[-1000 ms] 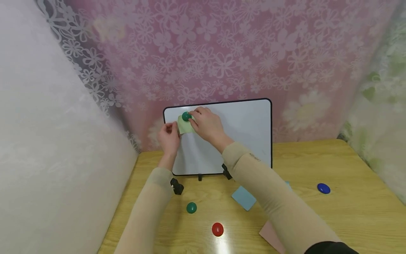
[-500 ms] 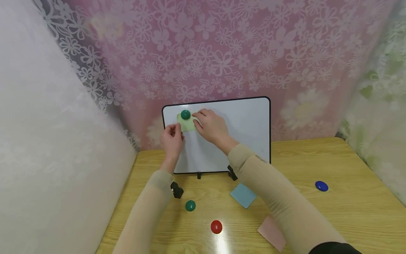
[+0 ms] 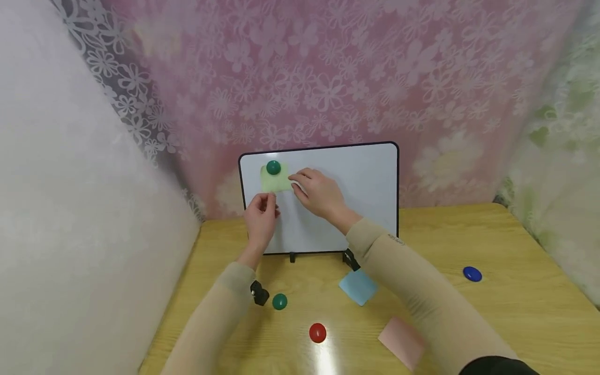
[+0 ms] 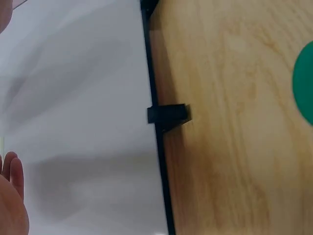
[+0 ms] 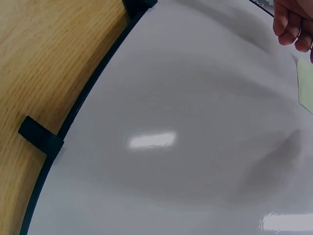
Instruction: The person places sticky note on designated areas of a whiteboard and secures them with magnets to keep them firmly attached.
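Observation:
In the head view, a pale green sticky note [image 3: 275,182] lies against a black-framed whiteboard [image 3: 347,198], near its upper left corner. A round green magnet [image 3: 274,167] sits on the note's upper part. My left hand [image 3: 261,221] is just below the note, its thumb and index tips close to the lower edge; contact is unclear. Beside the right edge is my right hand [image 3: 321,194], fingers loosely bent, with nothing visible between them. In the right wrist view, the left hand's fingers [image 5: 289,24] appear beside the note [image 5: 306,85].
On the wooden table [image 3: 450,234] lie another green magnet [image 3: 279,301], a red magnet [image 3: 317,333], a blue magnet [image 3: 472,274], a blue note [image 3: 358,287] and a pink note [image 3: 401,342]. Small black feet [image 3: 292,257] support the board's lower edge.
My right hand has come off the green magnet and moved right and down. The left hand has shifted from the note's left edge to below it. Magnet and note stay on the board.

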Demonstrator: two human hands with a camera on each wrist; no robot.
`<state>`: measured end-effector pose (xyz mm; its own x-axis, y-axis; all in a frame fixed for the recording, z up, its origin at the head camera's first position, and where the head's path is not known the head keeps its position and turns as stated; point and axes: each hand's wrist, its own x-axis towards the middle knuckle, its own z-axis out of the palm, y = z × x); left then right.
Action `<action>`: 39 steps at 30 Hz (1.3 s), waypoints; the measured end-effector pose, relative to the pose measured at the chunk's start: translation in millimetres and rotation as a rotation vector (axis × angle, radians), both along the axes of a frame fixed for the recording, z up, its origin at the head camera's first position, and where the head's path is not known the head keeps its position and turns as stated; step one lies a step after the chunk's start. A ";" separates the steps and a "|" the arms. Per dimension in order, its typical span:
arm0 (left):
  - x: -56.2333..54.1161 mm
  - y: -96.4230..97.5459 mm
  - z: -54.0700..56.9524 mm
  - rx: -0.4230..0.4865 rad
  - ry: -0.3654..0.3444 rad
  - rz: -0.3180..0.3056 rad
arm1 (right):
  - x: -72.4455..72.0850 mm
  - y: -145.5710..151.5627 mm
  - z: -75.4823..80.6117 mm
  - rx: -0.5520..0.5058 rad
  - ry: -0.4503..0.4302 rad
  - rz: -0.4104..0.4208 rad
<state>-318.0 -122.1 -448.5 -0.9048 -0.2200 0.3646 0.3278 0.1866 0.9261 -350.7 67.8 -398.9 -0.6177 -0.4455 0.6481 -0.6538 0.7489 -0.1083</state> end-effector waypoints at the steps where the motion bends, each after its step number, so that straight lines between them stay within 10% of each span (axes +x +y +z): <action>1: 0.6 2.4 -1.9 -0.005 0.005 -0.014 | 0.0 1.4 -1.2 -0.003 0.003 0.002; 39: 46.1 16.6 -68.9 -0.033 -0.143 -0.181 | 31.4 67.5 -53.5 -0.201 -0.055 0.106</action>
